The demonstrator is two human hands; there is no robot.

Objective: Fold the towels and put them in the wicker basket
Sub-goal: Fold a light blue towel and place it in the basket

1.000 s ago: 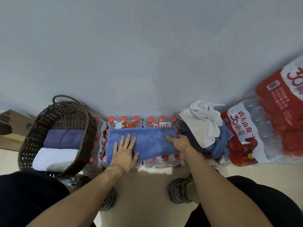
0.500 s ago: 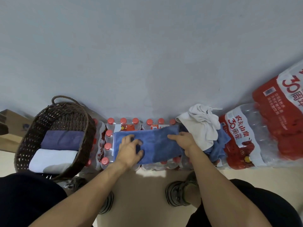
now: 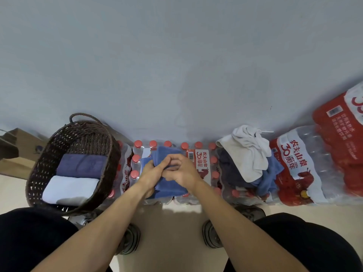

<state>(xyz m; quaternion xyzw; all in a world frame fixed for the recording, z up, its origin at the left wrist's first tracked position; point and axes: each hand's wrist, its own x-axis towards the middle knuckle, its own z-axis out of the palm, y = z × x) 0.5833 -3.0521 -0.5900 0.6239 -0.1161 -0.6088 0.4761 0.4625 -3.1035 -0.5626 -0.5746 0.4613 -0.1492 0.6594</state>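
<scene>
the blue towel [image 3: 169, 185] is gripped by both hands at once: the left hand [image 3: 150, 173] is curled round its left side and the right hand [image 3: 181, 170] is closed over the top, fingers bent onto the cloth, the two hands touching. the towel is held partly folded on top of the shrink-wrapped pack of water bottles [image 3: 200, 160], between the wicker basket [image 3: 39, 173] on the left and the heap of unfolded towels [image 3: 249, 163] on the right.

the fold in hand seems to be the last halving. it would best be done with the edges brought level before the crease is pressed flat, since the bottle caps beneath give an uneven bed and the cloth could be dragged askew. once squared, the bundle should be lifted with the layers pinched together, so that nothing slips open on the way across.

in the basket a dark blue folded towel [image 3: 81, 165] and a white folded towel [image 3: 69, 189] are laid side by side, touching; room for another looks tight.
</scene>
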